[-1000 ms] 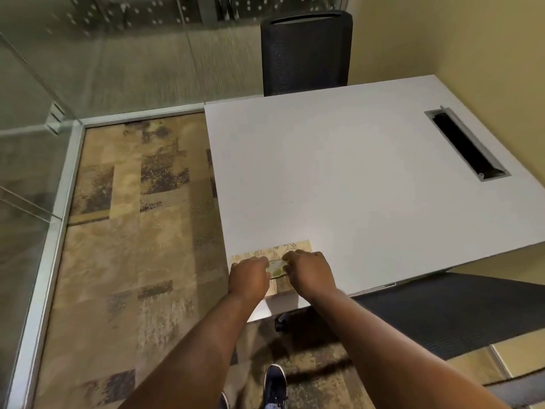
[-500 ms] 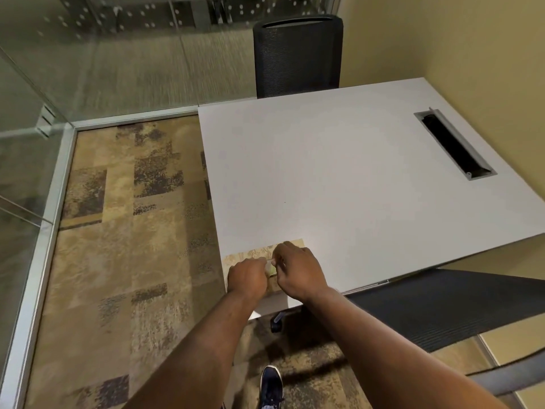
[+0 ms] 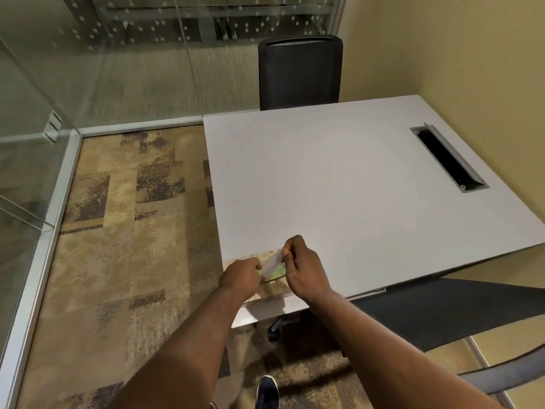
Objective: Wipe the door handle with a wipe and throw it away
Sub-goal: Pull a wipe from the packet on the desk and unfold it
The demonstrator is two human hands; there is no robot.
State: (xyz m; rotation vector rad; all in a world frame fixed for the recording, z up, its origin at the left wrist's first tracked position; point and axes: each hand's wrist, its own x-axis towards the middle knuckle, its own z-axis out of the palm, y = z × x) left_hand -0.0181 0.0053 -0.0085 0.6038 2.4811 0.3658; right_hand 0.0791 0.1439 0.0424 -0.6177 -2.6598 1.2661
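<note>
Since a second ago the right hand has lifted, its grip pinching the white flap peeled off the wipe pack at the counter corner; the left hand pins the pack, grip closed. Several wipes could drag out together.

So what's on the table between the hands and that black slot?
Nothing. In the head view, the table is bare between the hands and slot.

The left hand and right hand hide most of the wipe packet, perhaps its opening.
</note>
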